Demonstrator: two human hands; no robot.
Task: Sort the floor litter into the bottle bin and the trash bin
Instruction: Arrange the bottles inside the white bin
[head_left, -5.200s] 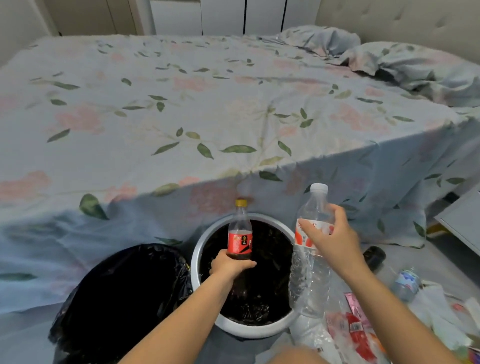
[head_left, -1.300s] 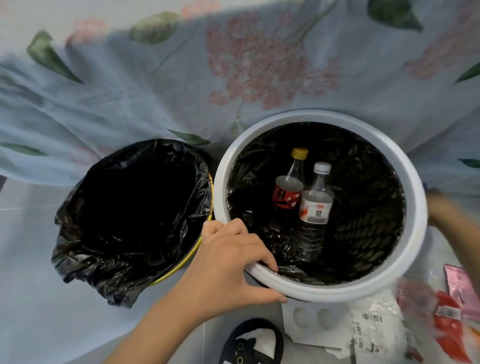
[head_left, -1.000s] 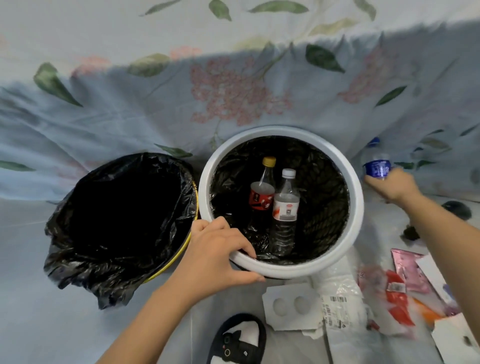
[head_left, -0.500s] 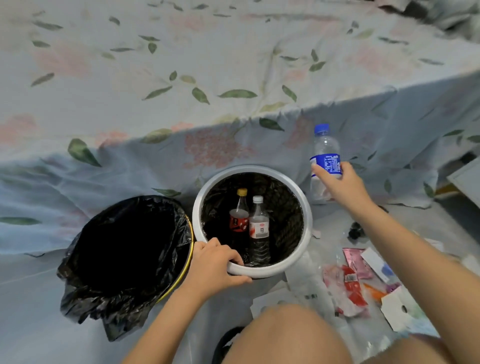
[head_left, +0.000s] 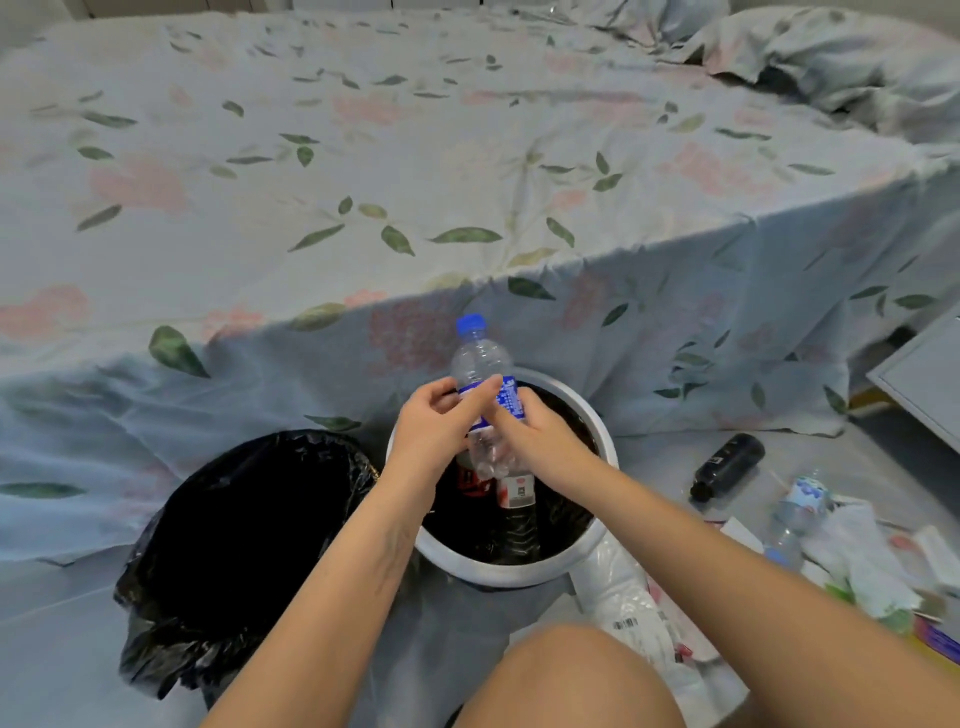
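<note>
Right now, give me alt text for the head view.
Both hands, left hand and right hand, hold a blue-capped bottle upright over the white bin, which holds two bottles. A black-bagged bin stands left; litter lies right.

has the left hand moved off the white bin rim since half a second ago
Yes. The left hand left the round white bin's rim and now grips the blue-capped clear plastic bottle above it.

Left hand (head_left: 434, 423), right hand (head_left: 540, 441) both grip blue-capped bottle (head_left: 480, 364) upright over white bin (head_left: 605, 441); black-bagged bin (head_left: 249, 525) beside.
</note>
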